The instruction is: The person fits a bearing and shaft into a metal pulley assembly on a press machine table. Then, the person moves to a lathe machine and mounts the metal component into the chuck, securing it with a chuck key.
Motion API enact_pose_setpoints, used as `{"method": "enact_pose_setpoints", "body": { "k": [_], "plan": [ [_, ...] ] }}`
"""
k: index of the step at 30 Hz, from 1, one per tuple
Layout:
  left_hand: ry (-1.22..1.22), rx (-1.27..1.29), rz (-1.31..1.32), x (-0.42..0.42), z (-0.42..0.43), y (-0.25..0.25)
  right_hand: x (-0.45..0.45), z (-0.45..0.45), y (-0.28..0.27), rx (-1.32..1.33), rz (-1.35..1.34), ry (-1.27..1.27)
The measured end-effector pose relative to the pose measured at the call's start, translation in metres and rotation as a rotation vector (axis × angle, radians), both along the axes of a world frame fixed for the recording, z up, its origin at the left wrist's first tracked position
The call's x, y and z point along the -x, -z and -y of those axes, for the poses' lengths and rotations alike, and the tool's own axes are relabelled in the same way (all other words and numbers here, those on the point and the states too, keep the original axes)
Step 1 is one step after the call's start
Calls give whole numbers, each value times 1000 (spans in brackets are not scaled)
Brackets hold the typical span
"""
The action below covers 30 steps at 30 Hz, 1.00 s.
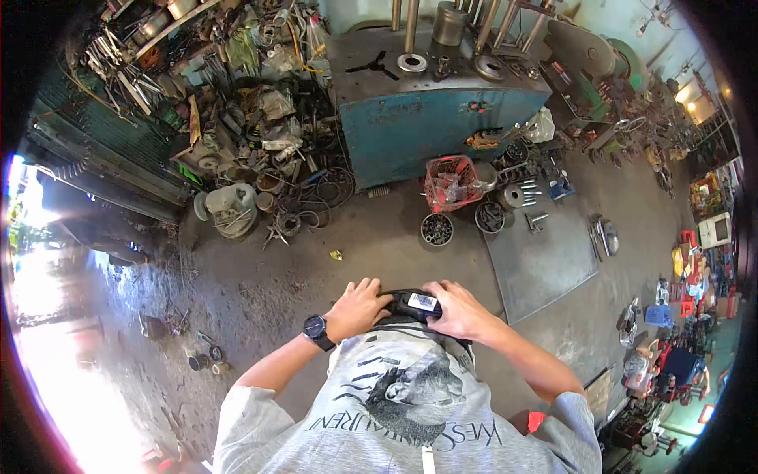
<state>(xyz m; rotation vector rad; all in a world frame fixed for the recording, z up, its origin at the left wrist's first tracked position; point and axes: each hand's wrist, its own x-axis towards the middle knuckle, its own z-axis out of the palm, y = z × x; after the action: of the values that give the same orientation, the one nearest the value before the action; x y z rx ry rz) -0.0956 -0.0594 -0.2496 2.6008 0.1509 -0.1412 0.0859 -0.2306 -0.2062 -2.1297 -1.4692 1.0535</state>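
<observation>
At my waist is a black belt pack (387, 317) with a dark boxy part bearing a white barcode label (422, 302). My right hand (459, 312) is closed around the right end of that part, thumb near the label. My left hand (357, 307) is closed on the pack's left side, with its fingertips curled over the edge. A dark watch (316, 328) is on my left wrist. The lower side of the pack is hidden by my grey shirt (410, 395).
Ahead stands a blue-green metal workbench (410, 130). Before it are a red basket (452, 182), a bucket of metal parts (437, 229) and a metal sheet (545, 265) on the floor. Cables and a grey motor-like machine (231, 209) lie to the left.
</observation>
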Motion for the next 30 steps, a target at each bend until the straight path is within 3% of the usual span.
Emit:
{"method": "enact_pose_setpoints", "body": {
  "k": [4,8,13,16,19,22,26,29,30],
  "plan": [
    [45,182,-78,-8,-4,-6,-8,1,7,-29,-105,20],
    [52,457,75,2,-13,-6,-16,-3,10,35,-255,65],
    [-15,709,110,10,-14,-3,0,-16,15,-63,-37,-132],
    [-7,657,193,10,-10,-9,-3,-24,19,-29,-5,-175],
    [-20,768,70,16,-13,-7,-5,-28,-4,98,-217,-116],
    [-120,573,-46,8,0,-26,-14,-32,19,126,-240,-61],
    [-148,688,-41,-6,13,-29,-17,-44,29,153,-245,-85],
    [-250,787,-45,-4,16,-30,-11,-45,24,88,-285,-96],
    [-202,687,100,-1,16,-23,-3,-43,33,-166,-147,-168]
  ]
}}
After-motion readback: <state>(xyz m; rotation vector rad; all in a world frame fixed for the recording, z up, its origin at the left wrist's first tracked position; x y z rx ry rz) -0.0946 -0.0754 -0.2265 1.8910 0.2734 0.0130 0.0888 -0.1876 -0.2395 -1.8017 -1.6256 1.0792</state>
